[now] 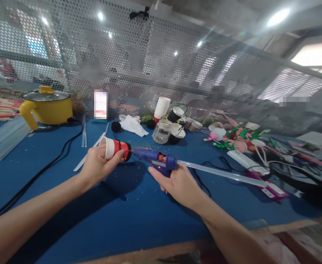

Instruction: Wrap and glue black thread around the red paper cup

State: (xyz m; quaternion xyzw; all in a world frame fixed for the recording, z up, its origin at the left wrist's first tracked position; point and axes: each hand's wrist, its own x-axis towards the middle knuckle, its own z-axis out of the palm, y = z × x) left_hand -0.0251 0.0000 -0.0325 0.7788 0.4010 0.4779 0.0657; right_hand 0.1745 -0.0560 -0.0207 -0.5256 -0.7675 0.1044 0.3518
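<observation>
My left hand (102, 163) grips a red and white paper cup (110, 148) tipped on its side, with fingers inside its mouth and the thumb along its wall. Black cord or yarn wraps round the cup near its base. In my right hand (177, 181) is a blue glue gun (152, 157), its nozzle pointing left at the cup's base; whether it touches cannot be made out. A long clear glue stick (221, 172) sticks out of the gun's rear. Just beyond the cup lie a black yarn ball (116, 127) and a crumpled white tissue (134, 125).
A yellow electric pot (52, 108) stands at the back left beside clear glue sticks (5, 137). At the back are a lit phone (100, 104), stacked paper cups (162, 107) and a glass jar (161, 132). Craft flowers (240, 137), a white power strip (247, 162) and cables crowd the right.
</observation>
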